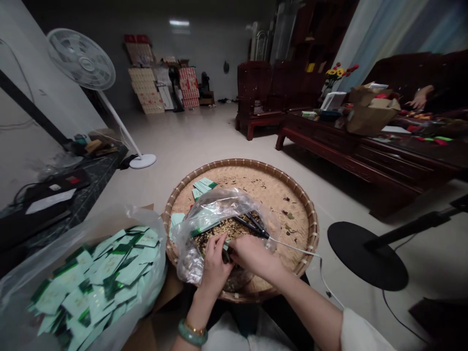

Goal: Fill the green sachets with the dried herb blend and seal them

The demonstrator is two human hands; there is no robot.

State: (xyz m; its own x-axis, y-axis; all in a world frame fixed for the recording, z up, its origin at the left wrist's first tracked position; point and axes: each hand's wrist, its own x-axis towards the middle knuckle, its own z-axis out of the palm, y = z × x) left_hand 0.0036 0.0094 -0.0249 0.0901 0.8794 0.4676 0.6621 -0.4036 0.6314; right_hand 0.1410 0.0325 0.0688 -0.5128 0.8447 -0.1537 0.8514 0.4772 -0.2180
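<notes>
While the left hand (216, 263) and right hand (250, 253) meet over the open plastic bag (190, 265) on the round woven tray (312, 229), fingertips of both are pinched on a small green packet (225, 246), with a black corded tool (252, 225) lying just beyond, among dried pieces (228, 226).

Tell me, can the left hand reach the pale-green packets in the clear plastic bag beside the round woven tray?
Probably yes: the left hand is near and the bag gapes open; the tray's edge between them looks low.
</notes>
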